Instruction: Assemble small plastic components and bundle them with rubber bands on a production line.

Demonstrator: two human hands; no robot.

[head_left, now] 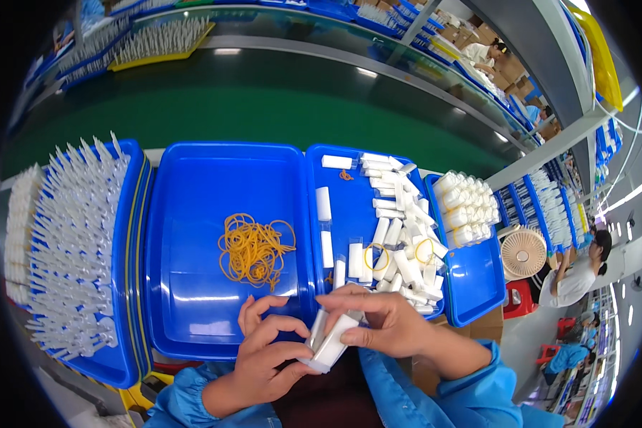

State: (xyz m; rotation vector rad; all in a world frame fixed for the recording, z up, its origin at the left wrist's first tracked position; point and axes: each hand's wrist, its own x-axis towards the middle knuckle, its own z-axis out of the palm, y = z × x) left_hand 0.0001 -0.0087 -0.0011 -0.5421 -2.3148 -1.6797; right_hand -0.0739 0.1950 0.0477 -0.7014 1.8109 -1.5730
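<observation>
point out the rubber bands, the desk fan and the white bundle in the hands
rubber bands (253, 250), head view, middle of the yellow heap
desk fan (523, 252), head view, centre of its grille
white bundle (329, 344), head view, its near end

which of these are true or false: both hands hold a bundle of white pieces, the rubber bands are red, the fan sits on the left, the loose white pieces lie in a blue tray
1. Both hands hold a small bundle of white pieces: true. The left hand and right hand both have a grip on the bundle of white pieces.
2. The rubber bands are red: false. The pile of rubber bands is yellow-orange and lies in the wide blue tray.
3. The fan sits on the left: false. The small round fan is on the right, beyond the trays.
4. Loose white pieces lie in a blue tray: true. The loose white pieces fill the narrower blue tray right of the bands.
</observation>
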